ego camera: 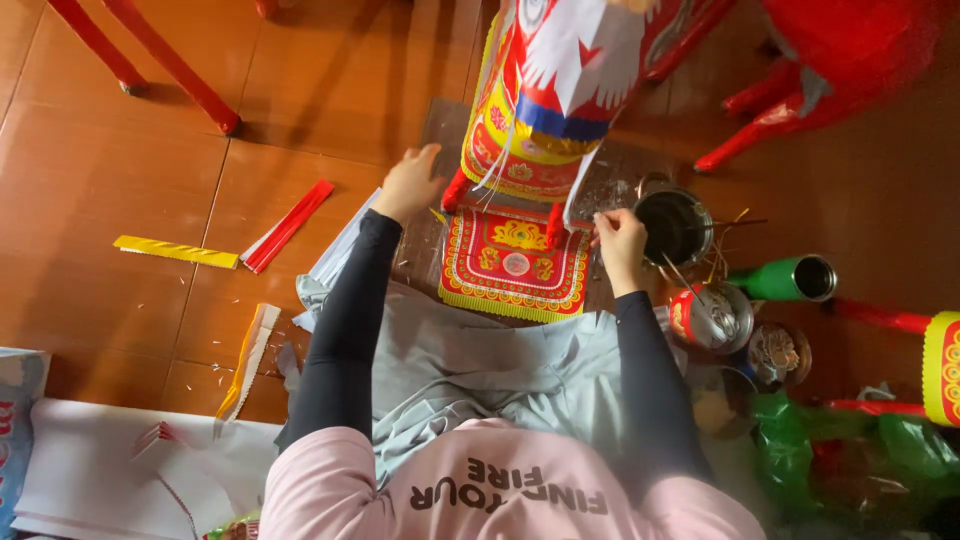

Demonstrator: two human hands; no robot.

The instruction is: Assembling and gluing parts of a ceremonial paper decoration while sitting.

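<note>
Paper figure: a tall red, yellow and blue paper-covered figure (545, 90) with white fringe stood at the upper centre of the frame, its red legs planted on a flat red and gold patterned paper panel (514, 265) — placed right before the person's knees, likely so both hands could reach it.
Left hand: the left hand (410, 183) rested against the figure's lower left edge, fingers loosely curled on a red leg, apparently steadying the piece; whether it truly gripped, I could not tell.
Right hand: the right hand (618, 240) sat at the figure's lower right, fingertips pinched on a thin white strip (580, 190) hanging from the fringe — a fine hold suited to so slight a piece.
Pots: a dark round metal pot (673, 225) lay just beside the right hand, with a small red tin (708, 315) holding thin sticks below it, kept close for easy dipping, it seemed.
Green can: a green cylinder (785, 280) lay on its side at the right.
Scraps: a yellow paper strip (175, 252) and red paper strips (288, 226) lay well apart at the left on the brown tiled floor (100, 170), seemingly set aside.
</note>
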